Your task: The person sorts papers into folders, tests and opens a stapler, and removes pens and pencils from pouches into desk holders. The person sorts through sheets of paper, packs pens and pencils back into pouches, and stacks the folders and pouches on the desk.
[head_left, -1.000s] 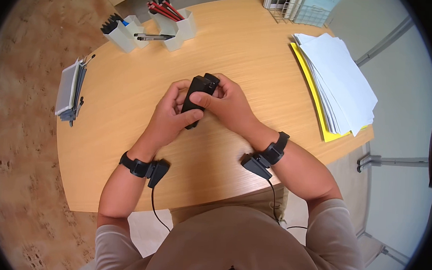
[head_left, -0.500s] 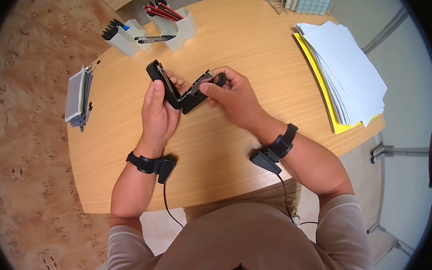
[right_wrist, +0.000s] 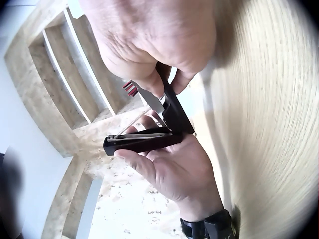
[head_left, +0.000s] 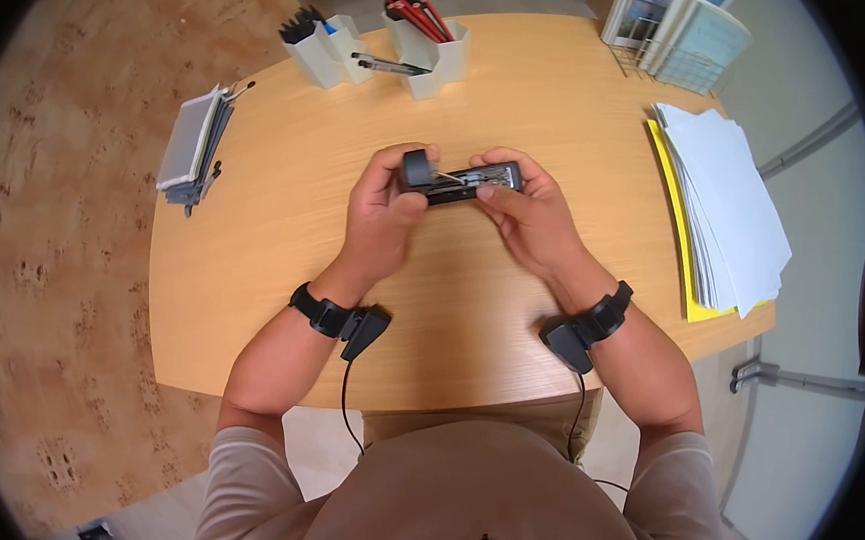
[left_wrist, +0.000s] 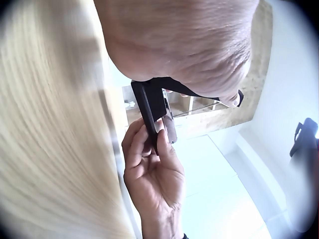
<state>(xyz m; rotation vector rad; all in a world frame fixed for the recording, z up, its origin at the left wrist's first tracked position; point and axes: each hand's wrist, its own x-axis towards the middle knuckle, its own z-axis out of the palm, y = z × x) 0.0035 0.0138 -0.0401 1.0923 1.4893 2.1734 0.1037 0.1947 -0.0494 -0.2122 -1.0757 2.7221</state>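
— Above the desk (head_left: pixel 470 303), between your two hands: what is entered first?

— One black stapler (head_left: pixel 450 197), by its look. Opened into two halves, metal workings (head_left: pixel 479 179) bare, held clear of the desk.

— Left hand (head_left: pixel 381 216)?

— Mine; grasping one half, thumb on the near side.

— Right hand (head_left: pixel 536 225)?

— Mine also; pinching the other half between thumb and fingers. Whether staples sit inside, I cannot tell.

— Step in hand?

— Handling the opened body, halves spread, I should judge; the inside is exposed for attention.

— And the next move calls for?

— To my mind, a steady left grip, a light right thumb near the metal, nothing forced.

— Further out?

— Wrist cameras, two: left wrist camera (head_left: pixel 366 332), right wrist camera (head_left: pixel 570 345), each strapped on and cabled. Near the desk's left edge: flat pouches (head_left: pixel 189 143), stacked. Towards the far edge: two white pen holders (head_left: pixel 452 63), one bearing red pencils (head_left: pixel 418 18). Far right corner: wire rack (head_left: pixel 682 75) of books. Nearer, on the right: white papers (head_left: pixel 726 205) upon a yellow folder (head_left: pixel 678 227).
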